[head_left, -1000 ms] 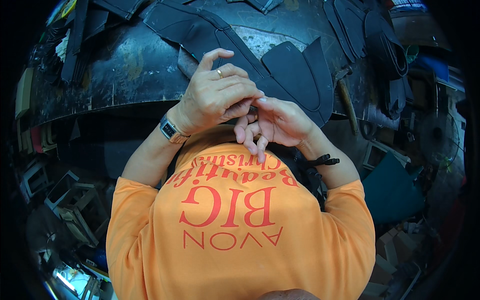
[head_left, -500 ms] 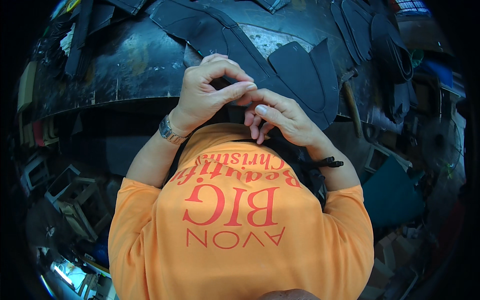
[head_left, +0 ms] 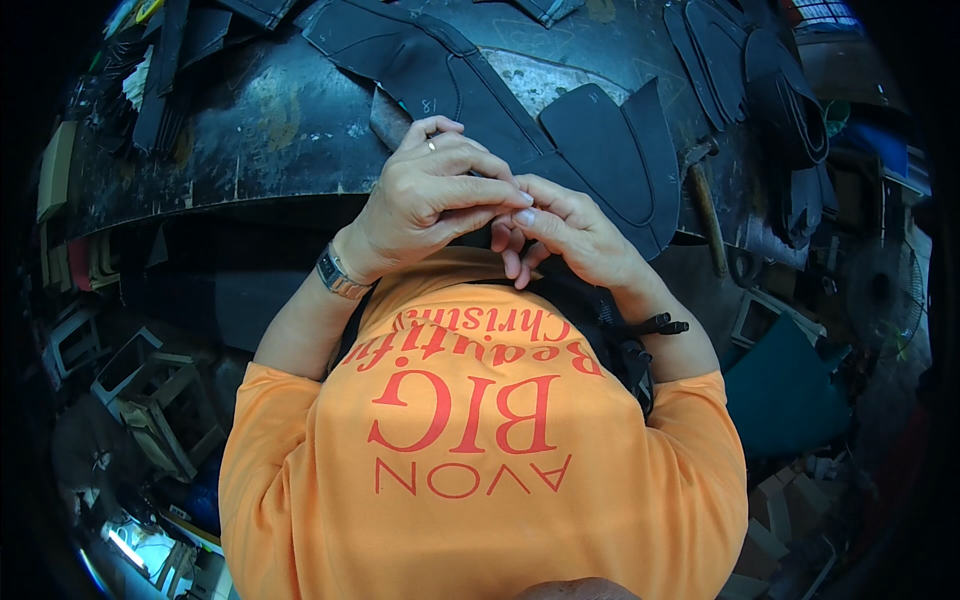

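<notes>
My left hand [head_left: 435, 195] and my right hand [head_left: 565, 232] meet at their fingertips, just over the near edge of the workbench. Both are closed in a pinch, thumbs against fingers. Whatever lies between the fingertips, if anything, is too small or hidden to make out. A wristwatch circles my left wrist, and a ring sits on a left finger. Just beyond the hands, a stitched black sheet piece [head_left: 480, 95] with a curved seam lies on the bench, partly behind my left hand. Its rounded right section [head_left: 610, 160] reaches the bench's near edge.
On the dark workbench [head_left: 270, 130], a hammer [head_left: 706, 205] lies to the right, its handle over the edge. Several black cut pieces [head_left: 715, 60] are stacked at the far right, beside a rolled black piece [head_left: 787, 115]. More black strips [head_left: 165, 85] lie far left. A wooden stool [head_left: 165, 400] stands lower left.
The left fingers have come down and closed toward the right fingertips, so the round gap between left thumb and forefinger is gone. My right hand has barely moved.
</notes>
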`<action>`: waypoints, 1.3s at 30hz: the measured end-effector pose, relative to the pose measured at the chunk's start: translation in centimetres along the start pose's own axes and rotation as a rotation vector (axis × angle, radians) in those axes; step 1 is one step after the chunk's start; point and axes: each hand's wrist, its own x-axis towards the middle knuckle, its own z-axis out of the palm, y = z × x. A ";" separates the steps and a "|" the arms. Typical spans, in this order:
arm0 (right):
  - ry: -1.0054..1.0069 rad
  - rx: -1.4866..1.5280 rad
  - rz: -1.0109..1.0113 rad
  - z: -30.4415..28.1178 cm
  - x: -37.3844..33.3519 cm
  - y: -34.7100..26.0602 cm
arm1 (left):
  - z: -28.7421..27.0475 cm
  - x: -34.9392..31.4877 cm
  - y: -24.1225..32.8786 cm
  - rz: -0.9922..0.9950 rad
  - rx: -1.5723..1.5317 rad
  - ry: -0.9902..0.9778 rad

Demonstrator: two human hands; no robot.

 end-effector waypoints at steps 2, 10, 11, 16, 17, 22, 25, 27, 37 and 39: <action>-0.017 0.038 0.010 -0.2 0.0 0.1 | 0.0 0.1 0.0 0.043 0.061 -0.013; -0.336 0.586 0.205 -0.5 0.3 1.4 | 0.1 0.3 -0.1 0.197 0.224 0.000; -0.386 0.642 0.240 -0.5 0.4 1.6 | 0.2 0.3 -0.2 0.202 0.206 -0.007; -0.442 0.660 0.283 -0.5 0.7 2.1 | 0.6 0.4 -0.2 0.191 0.134 0.004; -0.440 0.641 0.274 -0.5 0.7 2.0 | 0.7 0.4 -0.2 0.168 0.128 0.017; -0.277 0.446 0.180 -0.5 0.3 0.6 | 1.6 0.2 0.2 -0.025 0.006 0.104; -0.163 0.232 0.038 -0.7 -0.6 -0.2 | 2.0 0.1 0.4 -0.557 -0.649 0.376; 0.005 0.187 -0.058 -1.0 -0.7 -0.5 | 1.2 0.1 0.1 -0.533 -0.963 0.305; 0.018 0.452 -0.313 -1.8 0.2 0.5 | 1.3 0.4 0.3 -0.705 -1.900 0.181; 0.017 0.448 -0.312 -1.8 0.2 0.5 | 1.5 0.3 0.5 -0.736 -1.913 0.187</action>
